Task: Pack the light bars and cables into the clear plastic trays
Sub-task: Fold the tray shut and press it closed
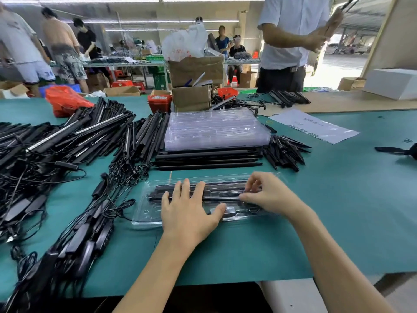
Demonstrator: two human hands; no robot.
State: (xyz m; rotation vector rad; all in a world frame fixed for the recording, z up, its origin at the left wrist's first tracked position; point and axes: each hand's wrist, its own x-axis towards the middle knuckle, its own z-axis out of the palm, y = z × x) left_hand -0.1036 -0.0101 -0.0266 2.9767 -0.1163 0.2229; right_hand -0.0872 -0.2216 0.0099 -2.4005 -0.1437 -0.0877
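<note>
The left hand (189, 208) lies flat with straight, spread fingers on the black light bars (216, 193) seated in the clear plastic tray (144, 219), thumb reaching toward a small dark block in the tray's near compartment. The right hand (266, 195) has its grip curled, fingertips pinching the right end of a bar inside the same tray. The tray sits on the green surface (338, 211) just in front of the person. Behind it stands a stack of empty trays (214, 129) on a row of bars, with heaps of bars and cables (56, 154) to the left. Beyond the surface are cardboard boxes (194, 71) and people at other tables.
</note>
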